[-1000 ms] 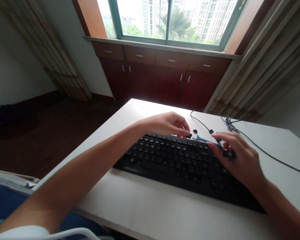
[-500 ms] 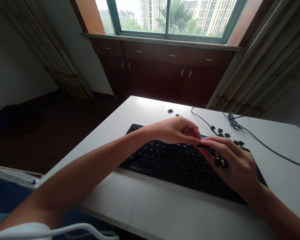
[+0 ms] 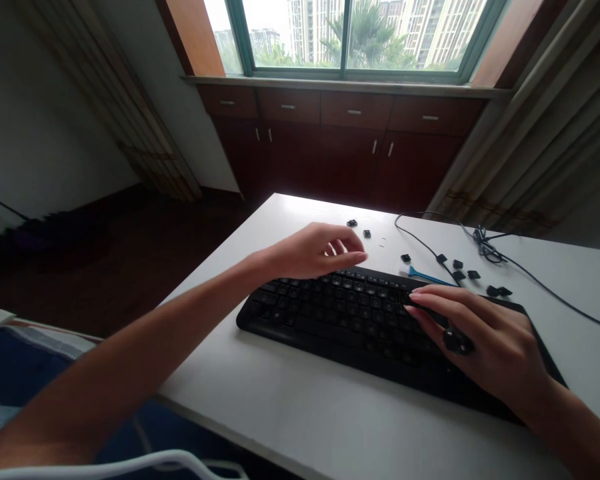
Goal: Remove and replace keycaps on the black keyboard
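Observation:
A black keyboard (image 3: 330,320) lies on the white table, and several of its keys look removed at the right. My left hand (image 3: 325,250) hovers over its far left edge, thumb and forefinger apart, with nothing visible between them. Over the right part of the keyboard is my right hand (image 3: 485,333), its thumb and fingertips nearly together. A glossy black piece (image 3: 457,340) shows beneath its fingers against the palm; its kind is unclear. Just beyond the keyboard rests a blue brush (image 3: 427,276) with white bristles, partly hidden by the right hand.
Loose black keycaps (image 3: 458,265) are scattered behind the keyboard, two more of them (image 3: 360,229) near the far edge. A black cable (image 3: 545,287) runs across the right side, bundled in a coil (image 3: 487,247). The white table (image 3: 280,393) ends at the front and left.
My hands have come apart: the left has moved left, away from the right fingertips. The right hand stays over the keyboard. The blue brush now shows more fully, and the view has shifted slightly.

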Motion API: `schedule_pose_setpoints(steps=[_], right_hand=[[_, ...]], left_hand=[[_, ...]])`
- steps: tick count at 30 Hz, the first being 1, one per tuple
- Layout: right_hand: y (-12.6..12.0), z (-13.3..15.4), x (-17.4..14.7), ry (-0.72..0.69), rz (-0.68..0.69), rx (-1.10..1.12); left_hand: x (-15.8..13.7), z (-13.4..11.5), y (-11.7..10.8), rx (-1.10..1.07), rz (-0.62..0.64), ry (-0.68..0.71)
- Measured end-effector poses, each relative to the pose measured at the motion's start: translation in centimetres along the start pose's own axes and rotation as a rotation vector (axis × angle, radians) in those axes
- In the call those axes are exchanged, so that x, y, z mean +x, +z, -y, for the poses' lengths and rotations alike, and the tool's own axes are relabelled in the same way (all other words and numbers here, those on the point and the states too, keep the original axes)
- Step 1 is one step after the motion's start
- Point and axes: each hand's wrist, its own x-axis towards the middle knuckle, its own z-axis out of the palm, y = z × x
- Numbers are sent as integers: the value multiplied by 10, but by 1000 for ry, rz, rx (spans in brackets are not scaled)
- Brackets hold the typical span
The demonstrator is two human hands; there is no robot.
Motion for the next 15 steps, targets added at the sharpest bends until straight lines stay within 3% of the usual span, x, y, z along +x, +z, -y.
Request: schedule_pose_setpoints(steps=[2, 4, 6, 10, 15], right_hand=[[3, 1, -1, -7, 15, 10], [6, 2, -2, -17, 24, 12], [8, 3, -2, -29, 36, 6], [7, 5, -1, -42, 59, -9], [8, 24, 2, -55, 73, 41]], left_hand=[[-17, 23, -7, 108, -168, -22], [-30, 49, -11, 79, -354, -78], [-39, 71, -12, 48, -459, -128], [-39, 94, -8, -80, -519, -179], [-33, 91, -2, -211, -514, -166]])
